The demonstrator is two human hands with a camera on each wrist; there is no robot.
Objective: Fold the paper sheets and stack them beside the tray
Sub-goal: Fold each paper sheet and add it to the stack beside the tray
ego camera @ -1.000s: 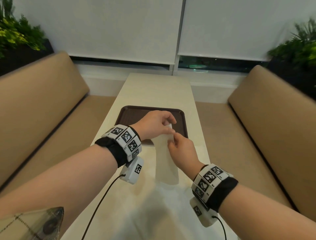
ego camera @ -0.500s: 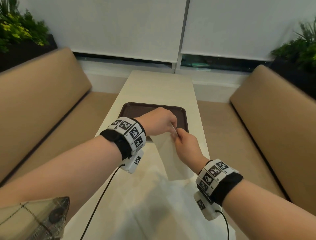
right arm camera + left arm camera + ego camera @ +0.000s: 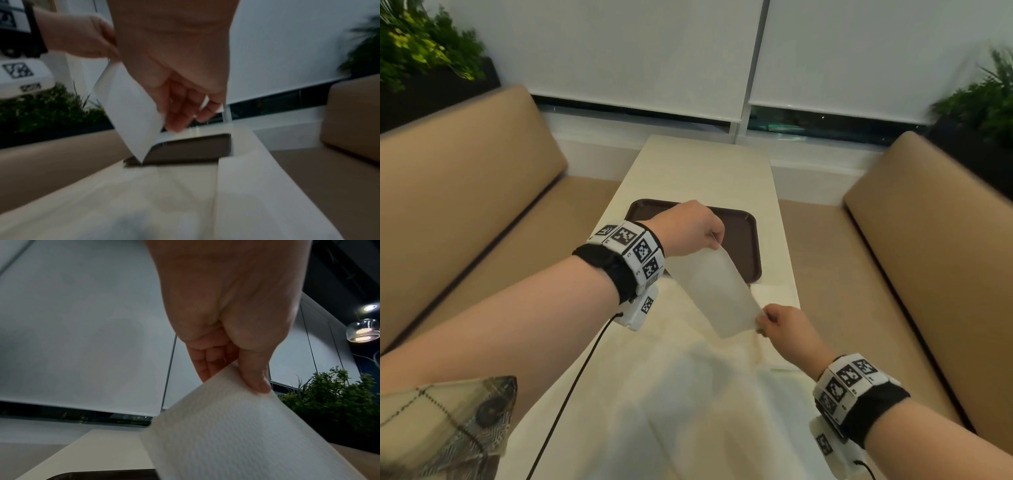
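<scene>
Sheet [image 3: 717,294] before tray [image 3: 743,236] (on table [image 3: 705,164])

Head camera: high, looks forward and down along table [image 3: 705,164] toward window blinds [image 3: 654,51], both forearms in view. Left wrist camera: very near left hand [image 3: 230,305], looks upward past fingers at blinds and plant. Right wrist camera: close behind right hand [image 3: 180,68], low, faces forward (picture blurred, so angle perhaps not exact). All three share paper sheet [image 3: 717,294], tray [image 3: 743,246], far table end.

Long cream table [image 3: 705,164], brown tray [image 3: 743,240] at its middle, white paper sheets [image 3: 774,298] just nearer.
</scene>
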